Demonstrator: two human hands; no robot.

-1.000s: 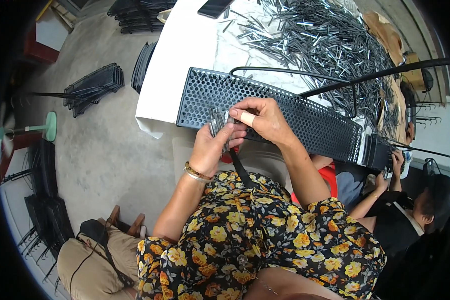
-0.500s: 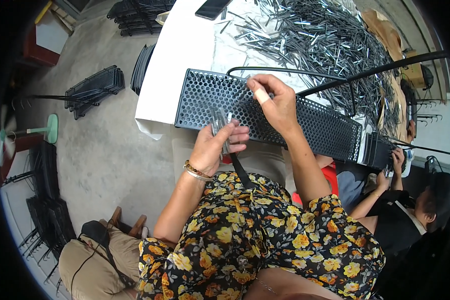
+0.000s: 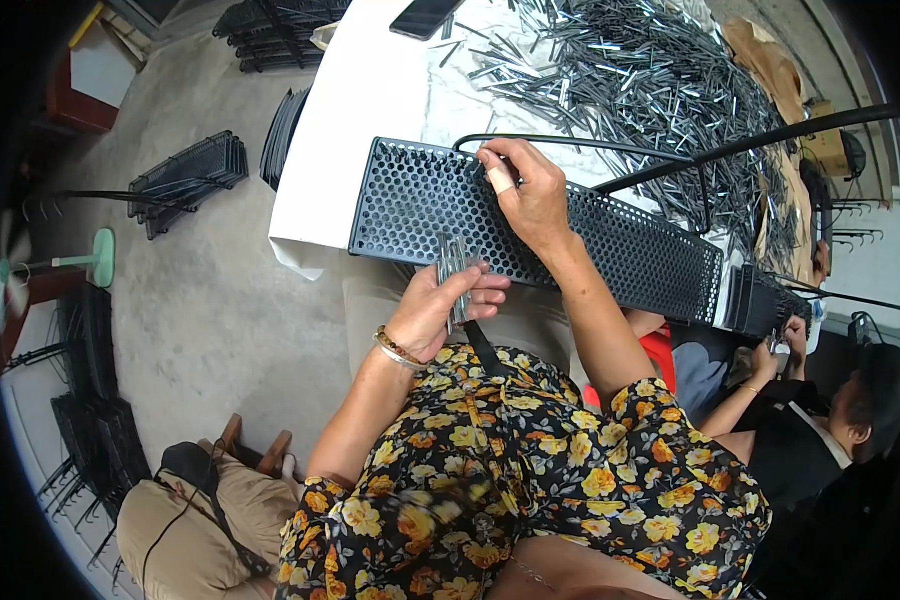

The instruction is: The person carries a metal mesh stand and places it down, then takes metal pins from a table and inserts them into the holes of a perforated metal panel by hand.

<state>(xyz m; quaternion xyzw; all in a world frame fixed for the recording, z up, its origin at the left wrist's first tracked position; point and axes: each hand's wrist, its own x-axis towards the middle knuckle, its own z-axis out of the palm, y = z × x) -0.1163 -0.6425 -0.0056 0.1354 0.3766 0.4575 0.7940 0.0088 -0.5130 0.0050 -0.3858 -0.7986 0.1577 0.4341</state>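
Note:
A long black perforated metal basket (image 3: 395,205) lies across in front of me, on the near side of the white-covered table. My left hand (image 3: 432,308) is closed round a small bundle of thin, shiny metal strips (image 3: 451,256), just below the basket's near edge. Its fingertips point to the right. My right hand (image 3: 536,196), with a pale bandage round one finger, reaches over the basket. Thumb and fingertips pinch together at its far edge, close to the bent black rod (image 3: 570,142); whatever is between them is too small to make out.
A big heap of dark metal strips (image 3: 650,90) covers the far part of the table. A black phone (image 3: 425,17) lies at the table's back left. To the right, a co-worker (image 3: 810,420) handles something near a stack of black parts (image 3: 745,300). Black wire racks (image 3: 188,180) stand on the floor.
My right hand has moved left and slightly up to the basket's far edge. My left hand, still with the strips, has shifted a little right and lower.

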